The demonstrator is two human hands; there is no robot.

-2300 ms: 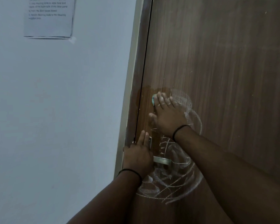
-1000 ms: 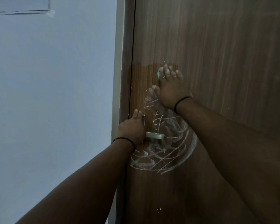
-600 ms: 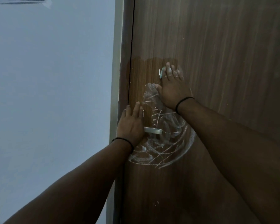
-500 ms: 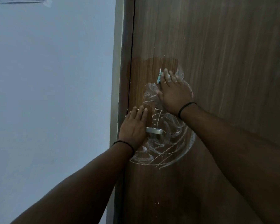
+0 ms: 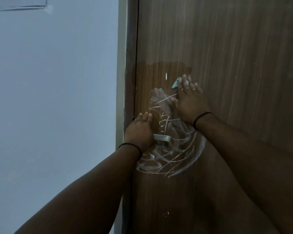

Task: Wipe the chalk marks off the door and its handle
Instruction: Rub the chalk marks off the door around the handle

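Observation:
A brown wooden door [image 5: 227, 48] fills the right side. White chalk marks [image 5: 169, 154] swirl around its silver handle [image 5: 161, 137] and reach up to scribbles near the left edge. My right hand [image 5: 189, 102] lies flat on the door above the marks, pressing a small teal cloth [image 5: 175, 83] whose corner shows at the fingertips. My left hand [image 5: 139, 132] rests over the base of the handle, fingers pointing up against the door, hiding the lock plate. A darker damp patch [image 5: 152, 78] spreads above the chalk.
The door frame [image 5: 129, 65] runs down the left of the door, next to a pale blue wall [image 5: 54, 98]. A sheet of paper [image 5: 19, 4] hangs on the wall at the top left. A few small white specks [image 5: 167, 213] dot the door low down.
My right hand has slid down and to the right with the cloth, uncovering chalk scribbles on its left. My left hand has stayed at the handle, its fingers shifting a little.

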